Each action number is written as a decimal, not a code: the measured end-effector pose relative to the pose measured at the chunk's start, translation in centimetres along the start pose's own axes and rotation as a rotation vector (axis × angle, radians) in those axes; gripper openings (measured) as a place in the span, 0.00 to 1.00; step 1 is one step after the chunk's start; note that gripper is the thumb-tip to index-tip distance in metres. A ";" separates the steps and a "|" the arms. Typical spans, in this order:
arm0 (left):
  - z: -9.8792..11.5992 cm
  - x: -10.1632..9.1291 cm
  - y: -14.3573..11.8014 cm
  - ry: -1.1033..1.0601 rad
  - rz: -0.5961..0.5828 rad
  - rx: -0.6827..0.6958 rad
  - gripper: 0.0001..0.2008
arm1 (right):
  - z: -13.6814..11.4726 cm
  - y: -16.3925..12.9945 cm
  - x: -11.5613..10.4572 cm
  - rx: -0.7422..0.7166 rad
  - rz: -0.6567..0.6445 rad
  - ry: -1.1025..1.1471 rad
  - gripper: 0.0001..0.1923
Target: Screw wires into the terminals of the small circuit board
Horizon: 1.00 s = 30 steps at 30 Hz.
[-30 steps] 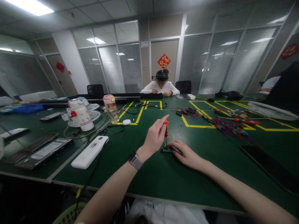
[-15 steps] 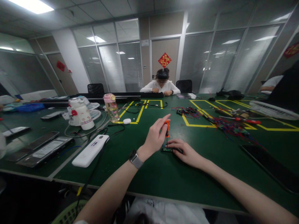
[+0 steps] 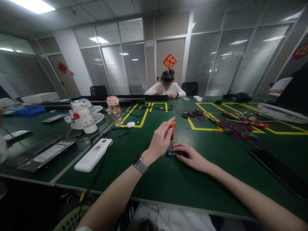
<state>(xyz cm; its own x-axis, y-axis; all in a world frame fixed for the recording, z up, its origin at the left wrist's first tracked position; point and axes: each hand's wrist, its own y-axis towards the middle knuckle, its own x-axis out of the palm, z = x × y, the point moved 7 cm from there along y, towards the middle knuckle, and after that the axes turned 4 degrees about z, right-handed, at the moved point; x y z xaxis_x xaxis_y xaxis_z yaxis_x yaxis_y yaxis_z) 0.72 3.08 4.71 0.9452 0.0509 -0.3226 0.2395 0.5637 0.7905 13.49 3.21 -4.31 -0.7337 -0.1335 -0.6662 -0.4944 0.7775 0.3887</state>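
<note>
My left hand (image 3: 160,136), with a watch on its wrist, is closed around the orange and black handle of a screwdriver (image 3: 172,132). The screwdriver stands nearly upright, and its thin shaft points down to a small green circuit board (image 3: 170,154) lying flat on the table. Whether the tip sits in a screw is too small to see. From the right, my right hand (image 3: 189,155) rests low on the table with its fingers closed on the board's right end, hiding that part.
Left of my hands lie a white power bank (image 3: 93,155), a pink-lidded bottle (image 3: 115,110) and a white bottle (image 3: 84,117). Bundles of coloured wires (image 3: 237,130) and a red screwdriver (image 3: 255,124) are to the right, near a black phone (image 3: 276,170). A person (image 3: 166,86) sits opposite.
My hands, the screwdriver and the board stay almost in place. My right fingers have shifted very slightly at the board.
</note>
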 end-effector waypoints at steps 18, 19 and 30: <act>0.0 -1.6 0.3 0.016 0.217 -0.065 0.08 | 1.2 0.2 -0.2 0.089 0.091 -0.032 0.02; 0.0 -1.5 0.3 -0.007 0.203 -0.078 0.09 | 1.2 0.2 -0.2 0.085 0.092 -0.030 0.03; -1.2 -0.8 0.3 -0.172 0.160 -0.170 0.13 | 0.8 0.3 -0.4 0.086 0.093 -0.020 0.02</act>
<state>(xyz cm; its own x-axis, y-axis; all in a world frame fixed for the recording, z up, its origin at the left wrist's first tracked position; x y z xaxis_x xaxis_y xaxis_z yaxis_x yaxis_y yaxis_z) -0.22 4.21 4.51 0.9952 0.0182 -0.0962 0.0570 0.6909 0.7207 14.05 3.95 -4.40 -0.7648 -0.0465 -0.6426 -0.3821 0.8358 0.3943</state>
